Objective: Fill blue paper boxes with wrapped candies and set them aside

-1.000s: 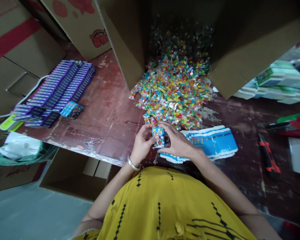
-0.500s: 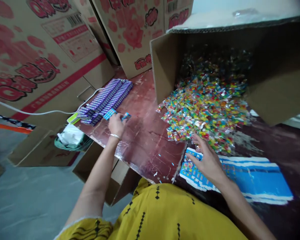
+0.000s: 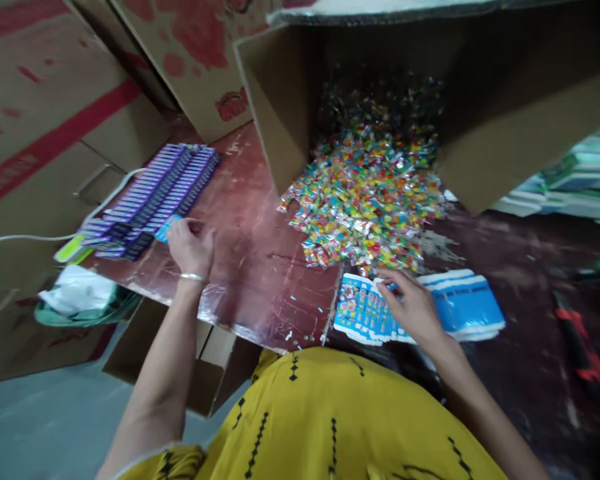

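My left hand (image 3: pixel 193 248), with a bracelet at the wrist, is closed on a small blue packet (image 3: pixel 167 228) beside the rows of purple packets (image 3: pixel 155 193). Over the fanned stack of blue printed cards (image 3: pixel 465 303) is my right hand (image 3: pixel 410 303); its thumb and fingertips come together at a card's top edge, and whether they pinch one is too small to tell. Just beyond that hand, a heap of small clear-wrapped colourful candies (image 3: pixel 365 207) spills from a cardboard box (image 3: pixel 285 100) lying on its side.
Large printed cartons (image 3: pixel 45 107) stand at the back left. A white cable (image 3: pixel 30 238) runs to a bright green item (image 3: pixel 73 249). Below the table edge are an open box (image 3: pixel 150 340) and a green bag (image 3: pixel 80 297). A red and black tool (image 3: pixel 580 340) lies at right.
The view has shifted right. My left hand has turned, and the small blue piece at its right side no longer shows. My right hand's fingers have drawn together at the cards.
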`<state>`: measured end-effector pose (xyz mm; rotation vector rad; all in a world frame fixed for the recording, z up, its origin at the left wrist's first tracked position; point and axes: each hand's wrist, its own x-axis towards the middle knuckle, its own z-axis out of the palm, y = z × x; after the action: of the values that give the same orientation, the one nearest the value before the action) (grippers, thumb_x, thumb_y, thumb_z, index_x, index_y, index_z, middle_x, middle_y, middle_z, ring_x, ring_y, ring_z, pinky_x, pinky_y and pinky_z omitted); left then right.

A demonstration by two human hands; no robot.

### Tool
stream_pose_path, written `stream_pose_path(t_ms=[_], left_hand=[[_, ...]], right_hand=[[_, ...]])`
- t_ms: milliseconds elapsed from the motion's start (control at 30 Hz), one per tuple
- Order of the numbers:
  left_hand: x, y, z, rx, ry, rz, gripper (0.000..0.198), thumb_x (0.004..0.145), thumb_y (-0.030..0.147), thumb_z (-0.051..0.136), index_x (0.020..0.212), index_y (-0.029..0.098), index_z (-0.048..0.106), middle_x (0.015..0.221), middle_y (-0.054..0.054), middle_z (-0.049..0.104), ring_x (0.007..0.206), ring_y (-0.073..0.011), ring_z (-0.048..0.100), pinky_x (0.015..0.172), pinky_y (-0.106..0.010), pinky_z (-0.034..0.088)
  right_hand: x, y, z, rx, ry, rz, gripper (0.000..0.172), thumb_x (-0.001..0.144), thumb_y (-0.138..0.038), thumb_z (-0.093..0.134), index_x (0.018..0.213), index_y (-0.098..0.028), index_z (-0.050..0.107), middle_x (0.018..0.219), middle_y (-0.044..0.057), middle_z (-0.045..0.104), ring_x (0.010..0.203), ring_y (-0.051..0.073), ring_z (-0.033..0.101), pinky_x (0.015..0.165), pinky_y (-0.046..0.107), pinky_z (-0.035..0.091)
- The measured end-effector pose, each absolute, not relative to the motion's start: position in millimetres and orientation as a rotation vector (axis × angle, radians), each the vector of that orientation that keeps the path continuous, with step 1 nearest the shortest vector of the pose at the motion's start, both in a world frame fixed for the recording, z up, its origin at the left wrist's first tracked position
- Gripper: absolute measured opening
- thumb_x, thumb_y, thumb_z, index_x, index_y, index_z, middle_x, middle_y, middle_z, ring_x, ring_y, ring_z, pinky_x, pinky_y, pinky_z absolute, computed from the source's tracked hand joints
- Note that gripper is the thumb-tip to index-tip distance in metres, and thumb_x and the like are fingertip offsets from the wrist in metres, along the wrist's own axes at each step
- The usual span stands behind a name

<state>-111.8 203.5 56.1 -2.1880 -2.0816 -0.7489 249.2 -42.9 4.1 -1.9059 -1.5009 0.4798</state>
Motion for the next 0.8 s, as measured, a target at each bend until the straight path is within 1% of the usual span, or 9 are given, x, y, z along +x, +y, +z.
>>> stream_pose_path(t_ms=[67,100,167,233,333,467,567,667,800], left_hand=[[-69.7,155.9,43.4,-2.610,-1.833,-0.784,0.038,0.086,0.043,0.058,0.107,0.011,0.056,0.099,-0.010,0.058,0.095,-0.0259,0.051,0.085,-0.045,0.039],[-47.7,129.2,35.9,-2.797,-1.713,-0.751,0.039,0.083,0.048,0.061,0.102,0.014,0.058,0.094,-0.008,0.060,0.090,-0.0246,0.052,0.082,-0.042,0.041],[-7.8,79.4,20.3,-3.074,-1.510,-0.650,0.045,0.072,0.056,0.071,0.098,0.021,0.060,0.088,-0.004,0.062,0.085,-0.0214,0.055,0.077,-0.036,0.044],[21.3,45.2,5.5,-3.248,-1.324,-0.511,0.054,0.067,0.060,0.073,0.101,0.021,0.059,0.093,-0.006,0.063,0.089,-0.0239,0.055,0.078,-0.038,0.043],[40.2,29.0,-9.6,-3.271,-1.314,-0.355,0.056,0.071,0.060,0.070,0.107,0.019,0.056,0.100,-0.010,0.061,0.094,-0.0274,0.053,0.078,-0.040,0.041],[38.0,33.4,-13.0,-3.271,-1.391,-0.322,0.056,0.073,0.056,0.069,0.111,0.018,0.054,0.103,-0.011,0.060,0.098,-0.0289,0.053,0.081,-0.041,0.041],[35.7,30.6,-8.7,-3.299,-1.408,-0.359,0.061,0.073,0.052,0.071,0.120,0.018,0.051,0.110,-0.012,0.059,0.104,-0.0303,0.052,0.087,-0.043,0.042],[38.9,24.3,-2.2,-3.346,-1.417,-0.457,0.072,0.075,0.052,0.069,0.132,0.018,0.044,0.121,-0.014,0.057,0.112,-0.0319,0.052,0.095,-0.045,0.041],[47.4,22.6,7.4,-3.412,-1.557,-0.649,0.083,0.075,0.058,0.066,0.140,0.014,0.040,0.129,-0.019,0.055,0.119,-0.0347,0.051,0.102,-0.048,0.039]], right_hand=[[252.8,-39.1,4.3,-1.995,-1.612,0.406,0.024,0.095,-0.031,0.048,0.107,-0.023,0.067,0.104,0.007,0.066,0.095,0.023,0.063,0.082,0.035,0.050],[252.8,-36.2,3.9,-2.034,-1.666,0.380,0.025,0.095,-0.031,0.047,0.104,-0.023,0.068,0.102,0.007,0.066,0.094,0.023,0.063,0.081,0.035,0.050],[249.7,-29.3,2.1,-2.082,-1.767,0.345,0.026,0.095,-0.031,0.047,0.105,-0.023,0.070,0.100,0.007,0.065,0.093,0.023,0.062,0.079,0.034,0.049],[243.4,-22.1,-0.7,-2.083,-1.840,0.309,0.026,0.095,-0.032,0.049,0.110,-0.024,0.069,0.100,0.008,0.063,0.096,0.024,0.060,0.080,0.034,0.049],[233.7,-13.4,-5.0,-2.035,-1.898,0.275,0.025,0.091,-0.034,0.055,0.111,-0.025,0.069,0.101,0.010,0.060,0.101,0.026,0.056,0.084,0.037,0.048],[227.0,-7.4,-5.5,-1.976,-1.833,0.295,0.017,0.087,-0.031,0.062,0.100,-0.023,0.068,0.101,0.009,0.059,0.101,0.027,0.054,0.085,0.039,0.046],[225.7,-5.6,-1.2,-1.921,-1.618,0.393,0.009,0.085,-0.030,0.063,0.088,-0.021,0.063,0.091,0.006,0.061,0.089,0.023,0.058,0.078,0.035,0.046],[223.5,-2.8,3.1,-1.777,-1.318,0.606,0.015,0.086,-0.033,0.061,0.080,-0.021,0.056,0.076,0.001,0.061,0.068,0.016,0.057,0.066,0.030,0.046],[217.4,0.0,6.9,-1.618,-0.908,0.862,0.024,0.081,-0.042,0.063,0.078,-0.021,0.052,0.066,-0.003,0.055,0.054,0.012,0.050,0.050,0.025,0.043]])
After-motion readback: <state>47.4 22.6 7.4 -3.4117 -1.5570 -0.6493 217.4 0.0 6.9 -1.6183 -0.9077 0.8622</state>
